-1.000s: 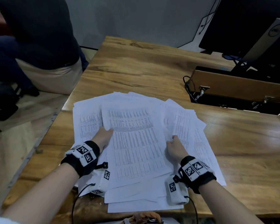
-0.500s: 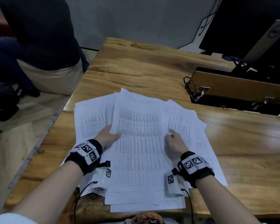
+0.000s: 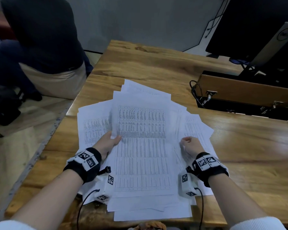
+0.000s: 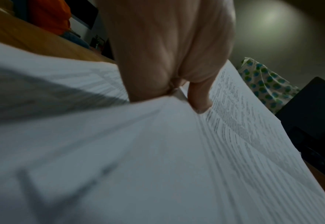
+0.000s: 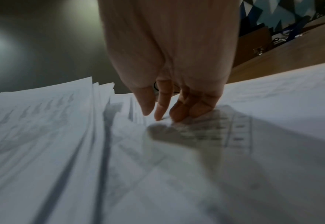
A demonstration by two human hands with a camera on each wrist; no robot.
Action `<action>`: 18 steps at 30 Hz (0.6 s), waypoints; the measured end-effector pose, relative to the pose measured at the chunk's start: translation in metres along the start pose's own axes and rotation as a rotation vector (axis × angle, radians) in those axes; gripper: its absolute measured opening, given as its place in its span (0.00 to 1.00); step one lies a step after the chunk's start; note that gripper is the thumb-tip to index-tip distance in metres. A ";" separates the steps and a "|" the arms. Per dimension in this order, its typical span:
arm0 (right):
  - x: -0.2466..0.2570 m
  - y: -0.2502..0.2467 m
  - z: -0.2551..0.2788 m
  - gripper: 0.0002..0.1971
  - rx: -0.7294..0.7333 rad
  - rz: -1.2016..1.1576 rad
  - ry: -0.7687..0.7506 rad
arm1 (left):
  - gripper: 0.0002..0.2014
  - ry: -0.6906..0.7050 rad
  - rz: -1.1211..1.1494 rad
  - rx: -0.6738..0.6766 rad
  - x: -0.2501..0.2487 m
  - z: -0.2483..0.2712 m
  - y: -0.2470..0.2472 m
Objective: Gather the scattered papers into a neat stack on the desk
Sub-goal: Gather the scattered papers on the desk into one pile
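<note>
My left hand [image 3: 106,144] pinches the left edge of the central bundle of papers [image 3: 141,146], thumb on top. My right hand [image 3: 190,145] has its fingers curled, tips on sheets fanned to the right. I'd judge it half done: printed white tables overlap loosely on the desk [image 3: 239,146], corners splayed beyond both hands.

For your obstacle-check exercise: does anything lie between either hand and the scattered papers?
Nothing visible does. The left hand already pinches the top printed sheet at its left edge, and the right hand rests its fingers on the right-hand papers.
</note>
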State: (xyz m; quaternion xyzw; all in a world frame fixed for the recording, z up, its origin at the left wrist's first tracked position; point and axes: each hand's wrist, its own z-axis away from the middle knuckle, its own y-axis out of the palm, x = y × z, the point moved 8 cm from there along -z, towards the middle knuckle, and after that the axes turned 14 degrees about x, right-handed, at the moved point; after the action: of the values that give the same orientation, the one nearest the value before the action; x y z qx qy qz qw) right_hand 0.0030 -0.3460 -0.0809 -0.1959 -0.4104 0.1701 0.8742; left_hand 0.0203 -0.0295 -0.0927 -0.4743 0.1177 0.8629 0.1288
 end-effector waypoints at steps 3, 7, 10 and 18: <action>0.014 0.016 0.008 0.18 0.083 0.004 -0.021 | 0.28 -0.009 -0.005 -0.041 0.008 -0.006 0.003; 0.005 -0.013 0.008 0.19 -0.171 0.153 0.064 | 0.31 0.025 0.047 -0.101 0.019 -0.013 -0.004; -0.011 -0.018 0.010 0.21 -0.171 0.295 0.202 | 0.22 0.040 0.094 -0.128 0.013 -0.002 -0.001; -0.006 0.031 0.002 0.18 0.073 0.181 0.091 | 0.26 0.094 0.180 -0.078 0.011 -0.003 0.027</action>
State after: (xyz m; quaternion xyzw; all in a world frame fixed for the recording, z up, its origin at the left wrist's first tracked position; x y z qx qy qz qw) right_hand -0.0061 -0.3215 -0.0987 -0.2077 -0.3442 0.2544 0.8796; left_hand 0.0081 -0.0545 -0.1013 -0.5064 0.1319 0.8518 0.0265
